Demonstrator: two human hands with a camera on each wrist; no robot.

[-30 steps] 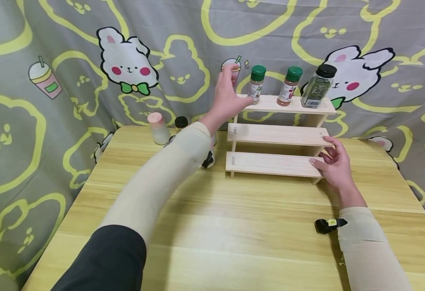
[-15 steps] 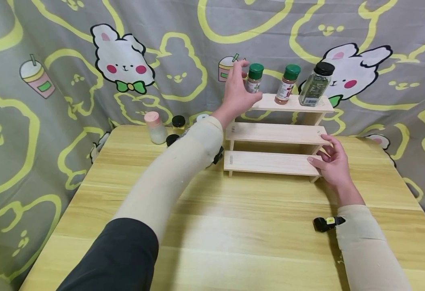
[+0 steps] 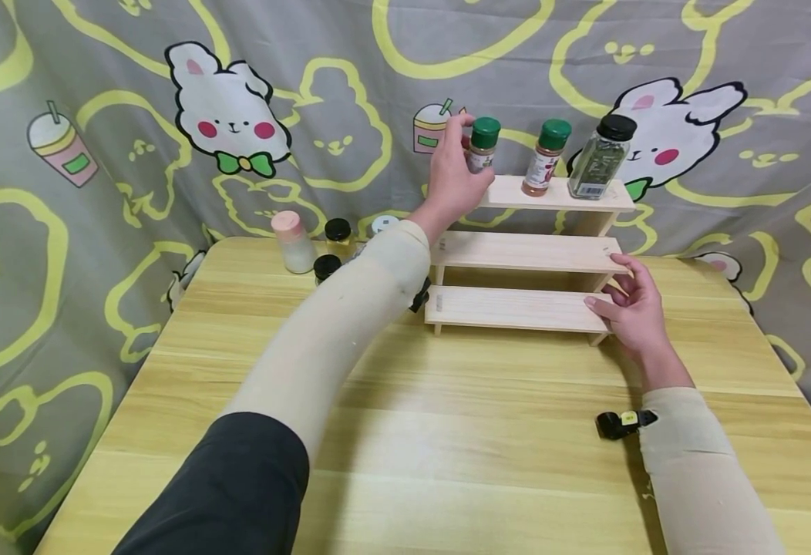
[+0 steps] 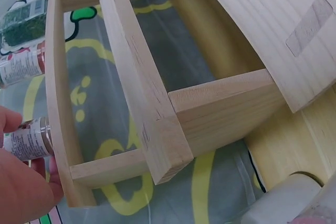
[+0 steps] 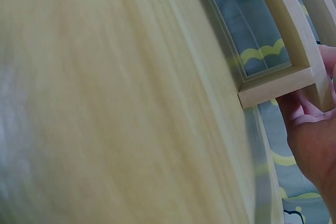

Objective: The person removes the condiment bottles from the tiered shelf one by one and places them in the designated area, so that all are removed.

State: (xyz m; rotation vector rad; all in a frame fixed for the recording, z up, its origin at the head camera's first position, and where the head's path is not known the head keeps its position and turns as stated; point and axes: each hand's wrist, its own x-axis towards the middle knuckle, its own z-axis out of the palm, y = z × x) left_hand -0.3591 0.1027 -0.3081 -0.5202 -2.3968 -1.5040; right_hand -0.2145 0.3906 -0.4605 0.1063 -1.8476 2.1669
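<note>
A three-tier wooden shelf [image 3: 526,251] stands on the table against the curtain. At the left end of its top tier, my left hand [image 3: 452,181] holds a green-capped spice jar [image 3: 483,146], thumb in front and fingers behind. The left wrist view shows that jar's label [image 4: 27,141] between thumb and fingers, its base at the top board. My right hand [image 3: 636,308] grips the right end of the shelf, thumb on the lowest tier and fingertips by the middle one. Another green-capped spice jar [image 3: 546,158] and a black-capped glass jar of green herbs [image 3: 601,158] stand farther right on top.
Left of the shelf stand a pink-capped jar [image 3: 293,243], a black-capped jar [image 3: 338,235] and another black-capped jar [image 3: 327,267], with more partly hidden behind my left forearm. A patterned curtain [image 3: 350,131] hangs directly behind the table [image 3: 405,432].
My left hand has moved right and its fingers have closed around the left green-capped spice jar. The right hand keeps its grip on the shelf. The head view has shifted slightly.
</note>
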